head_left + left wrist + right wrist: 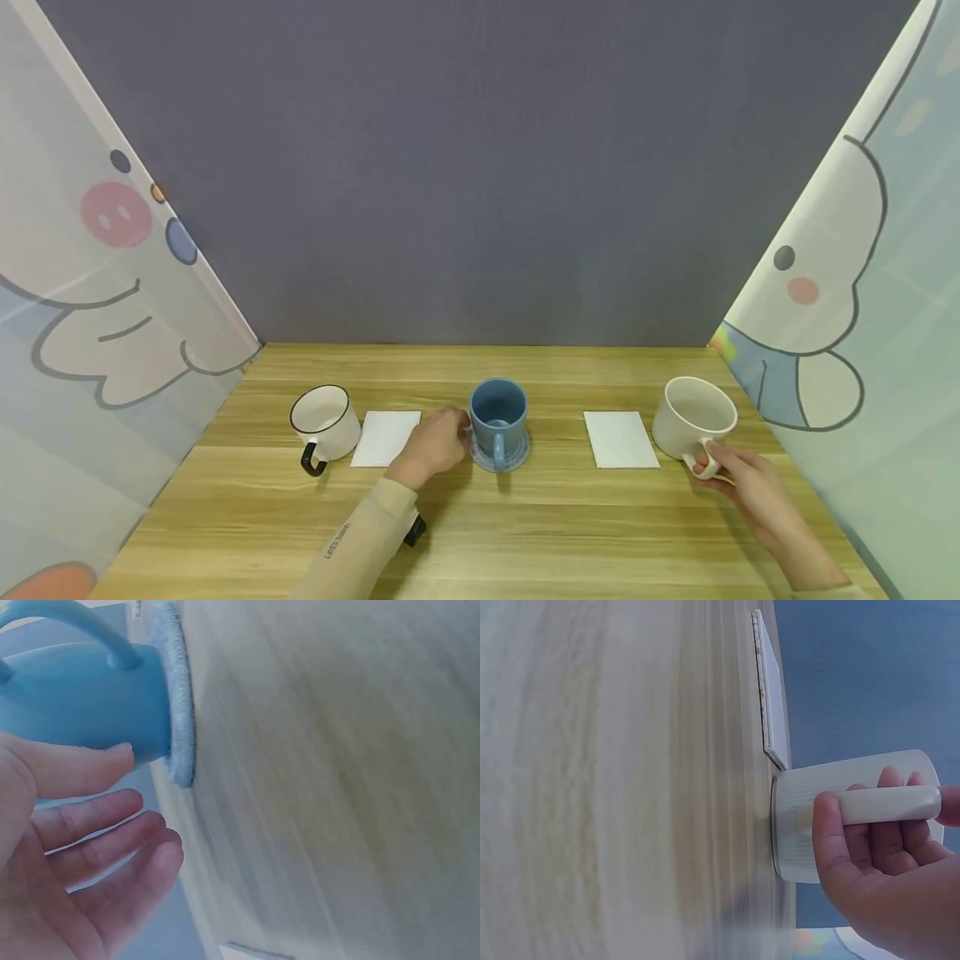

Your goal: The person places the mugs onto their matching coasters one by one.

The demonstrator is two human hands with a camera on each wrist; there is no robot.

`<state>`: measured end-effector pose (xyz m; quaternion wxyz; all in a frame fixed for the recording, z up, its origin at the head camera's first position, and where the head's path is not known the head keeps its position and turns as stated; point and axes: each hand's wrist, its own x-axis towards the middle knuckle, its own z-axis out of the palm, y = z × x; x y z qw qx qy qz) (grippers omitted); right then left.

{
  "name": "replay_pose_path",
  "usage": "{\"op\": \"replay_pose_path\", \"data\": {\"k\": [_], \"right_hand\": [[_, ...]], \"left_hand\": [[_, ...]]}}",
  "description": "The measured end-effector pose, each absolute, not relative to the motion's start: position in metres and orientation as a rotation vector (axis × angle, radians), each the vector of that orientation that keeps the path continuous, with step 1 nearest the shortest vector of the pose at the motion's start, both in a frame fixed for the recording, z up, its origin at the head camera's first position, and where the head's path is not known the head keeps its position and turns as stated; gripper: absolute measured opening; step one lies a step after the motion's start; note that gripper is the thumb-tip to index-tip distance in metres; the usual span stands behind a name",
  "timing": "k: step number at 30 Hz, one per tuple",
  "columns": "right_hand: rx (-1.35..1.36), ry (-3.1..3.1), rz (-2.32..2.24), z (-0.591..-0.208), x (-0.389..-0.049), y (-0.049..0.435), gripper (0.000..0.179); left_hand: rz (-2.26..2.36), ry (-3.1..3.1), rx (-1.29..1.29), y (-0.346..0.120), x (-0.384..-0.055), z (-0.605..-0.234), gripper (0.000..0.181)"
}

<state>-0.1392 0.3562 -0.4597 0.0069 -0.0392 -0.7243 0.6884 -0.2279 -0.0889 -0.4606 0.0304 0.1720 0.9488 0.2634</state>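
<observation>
A blue mug (483,429) stands upright on a round knitted-looking blue-grey coaster (519,455) at the middle of the table. Just left of it is my left hand (433,446). In the left wrist view its fingers (101,847) are loosely bent and hold nothing; the thumb lies close against the mug's side, and I cannot tell whether it touches. At the right, my right hand (753,492) grips the handle of a ribbed white mug (675,429). The right wrist view shows fingers curled behind that handle (889,805), with the mug upright at table level.
A white mug with a black rim and black handle (337,435) stands at the left. Beside it lies a white square coaster (382,439); another white square coaster (621,440) lies left of the ribbed mug. A grey panel (480,183) rises behind the wooden table (555,533).
</observation>
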Motion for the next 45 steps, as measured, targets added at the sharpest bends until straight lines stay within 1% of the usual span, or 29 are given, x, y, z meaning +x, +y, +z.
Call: {"op": "replay_pose_path", "data": {"k": [4, 9, 15, 21, 33, 45], "right_hand": [[-0.121, -2.255, 2.161, -0.461, -0.139, 0.356, 0.038], [-0.136, -2.288, 2.14, -0.459, -0.139, 0.356, 0.04], [-0.16, -2.3, 2.128, -0.458, -0.139, 0.355, 0.04], [-0.185, -2.292, 2.14, -0.46, -0.14, 0.356, 0.036], [-0.192, -2.31, 2.132, -0.462, -0.142, 0.358, 0.037], [-0.179, -2.296, 2.154, -0.461, -0.142, 0.357, 0.038]], "left_hand": [[0.823, 2.948, 0.5, -0.09, -0.225, -0.454, 0.017], [0.841, 3.049, 0.466, -0.091, -0.221, -0.446, 0.014], [1.03, 3.202, 0.438, -0.089, -0.22, -0.439, 0.01], [1.146, 3.404, 0.574, -0.085, -0.219, -0.433, 0.004], [1.314, 3.422, 0.926, -0.072, -0.212, -0.414, 0.006], [1.328, 3.382, 1.035, -0.055, -0.206, -0.395, 0.005]]}}
